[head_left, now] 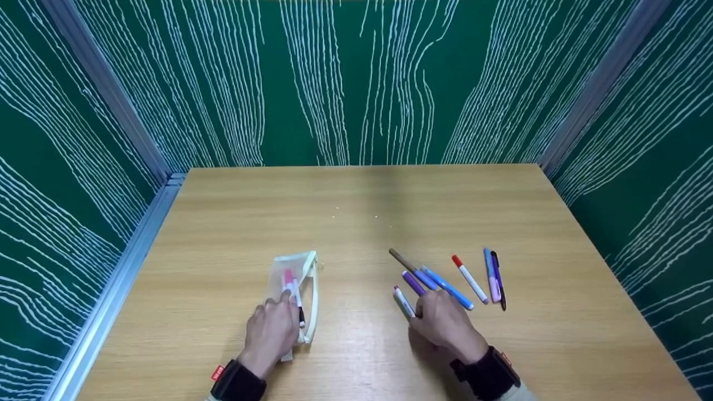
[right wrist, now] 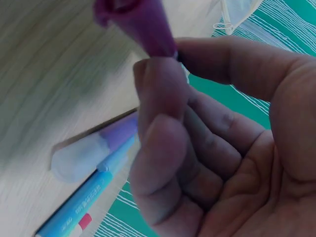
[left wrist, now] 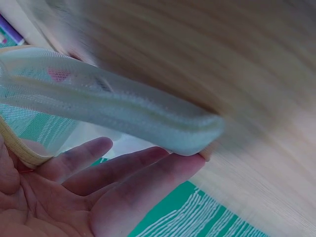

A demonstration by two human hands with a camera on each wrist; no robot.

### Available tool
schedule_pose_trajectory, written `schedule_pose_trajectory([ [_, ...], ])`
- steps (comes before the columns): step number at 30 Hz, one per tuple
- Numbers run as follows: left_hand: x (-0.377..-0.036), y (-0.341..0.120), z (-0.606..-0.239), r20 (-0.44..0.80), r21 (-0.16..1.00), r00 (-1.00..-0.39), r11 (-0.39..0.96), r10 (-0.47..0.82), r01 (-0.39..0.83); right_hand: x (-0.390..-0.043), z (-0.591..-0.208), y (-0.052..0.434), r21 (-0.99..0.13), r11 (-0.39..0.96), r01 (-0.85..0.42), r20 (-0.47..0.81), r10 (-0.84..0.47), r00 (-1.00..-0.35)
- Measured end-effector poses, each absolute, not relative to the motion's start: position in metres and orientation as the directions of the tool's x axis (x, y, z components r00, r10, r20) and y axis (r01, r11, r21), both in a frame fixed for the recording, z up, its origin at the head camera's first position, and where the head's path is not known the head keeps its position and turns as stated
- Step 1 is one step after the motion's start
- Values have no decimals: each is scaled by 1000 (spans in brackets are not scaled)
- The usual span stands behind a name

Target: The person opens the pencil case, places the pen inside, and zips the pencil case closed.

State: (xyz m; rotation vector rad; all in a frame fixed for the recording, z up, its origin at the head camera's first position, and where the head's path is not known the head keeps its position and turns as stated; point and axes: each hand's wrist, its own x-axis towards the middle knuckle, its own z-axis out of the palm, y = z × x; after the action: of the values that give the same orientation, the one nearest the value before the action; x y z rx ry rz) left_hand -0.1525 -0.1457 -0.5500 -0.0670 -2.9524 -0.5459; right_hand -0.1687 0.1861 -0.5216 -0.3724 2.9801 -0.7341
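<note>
My left hand (head_left: 273,328) lies at the near end of a clear mesh pouch (head_left: 298,270) on the wooden table (head_left: 356,211). In the left wrist view the pouch's pale rim (left wrist: 123,106) runs across my fingers (left wrist: 128,177), and its band passes by the thumb. A pink pen (head_left: 288,278) shows inside the pouch. My right hand (head_left: 443,323) is among loose markers. In the right wrist view its thumb and forefinger (right wrist: 158,89) pinch a purple marker (right wrist: 140,22), also visible from the head camera (head_left: 413,282). A pale-capped lavender marker (head_left: 403,301) lies just left of that hand.
More markers lie right of centre: a brown one (head_left: 402,259), a blue one (head_left: 445,287), a red-capped white one (head_left: 469,278), a light blue and pink one (head_left: 491,275) and a dark one (head_left: 498,281). Green patterned walls (head_left: 356,83) enclose the table on three sides.
</note>
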Motion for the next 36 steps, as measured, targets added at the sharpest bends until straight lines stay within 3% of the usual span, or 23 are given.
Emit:
schedule_pose_trajectory([
  [8, -150, -146, -553, 248, 283, -968, 953, 36, 108, -173, -519, 173, -550, 808, -211, 24, -237, -971],
  [18, -151, -146, -553, 222, 297, -975, 950, 27, 94, -175, -519, 158, -683, 710, -172, -6, -242, -970],
  [36, -152, -145, -553, 177, 338, -984, 938, 15, 75, -184, -530, 116, -697, 671, -251, 128, -228, -965],
])
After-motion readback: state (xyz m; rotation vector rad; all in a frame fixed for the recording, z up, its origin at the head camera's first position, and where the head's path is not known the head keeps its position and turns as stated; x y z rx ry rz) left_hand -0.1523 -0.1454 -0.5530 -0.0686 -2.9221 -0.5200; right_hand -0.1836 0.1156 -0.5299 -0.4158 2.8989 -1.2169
